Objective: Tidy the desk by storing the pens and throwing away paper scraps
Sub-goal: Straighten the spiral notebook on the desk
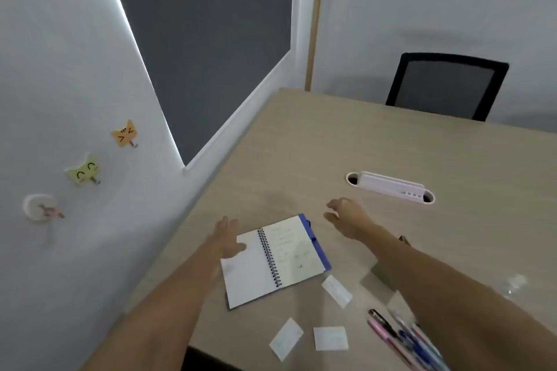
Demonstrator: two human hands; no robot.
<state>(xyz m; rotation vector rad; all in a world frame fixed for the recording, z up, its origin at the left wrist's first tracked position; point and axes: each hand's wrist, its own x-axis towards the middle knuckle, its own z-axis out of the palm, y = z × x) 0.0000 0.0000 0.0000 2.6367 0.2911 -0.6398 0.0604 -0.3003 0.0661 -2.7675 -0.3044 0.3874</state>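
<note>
An open spiral notebook (272, 259) with a blue cover lies on the wooden desk (391, 144). My left hand (226, 238) hovers over its left edge, fingers spread, holding nothing. Beyond the notebook's far right corner is my right hand (346, 217), open and empty as well. Three white paper scraps lie near the front edge: one (336, 291) just below the notebook, one (286, 338) further left, one (330, 338) beside it. A bunch of pens (401, 337), pink, black and blue, lies at the lower right, partly hidden by my right forearm.
A white slotted cable cover (390, 187) sits in the desk's middle. A black mesh chair (446, 86) stands behind the far edge. A brown box edge (381, 272) shows under my right forearm. The wall at left carries cat-shaped hooks (124, 133).
</note>
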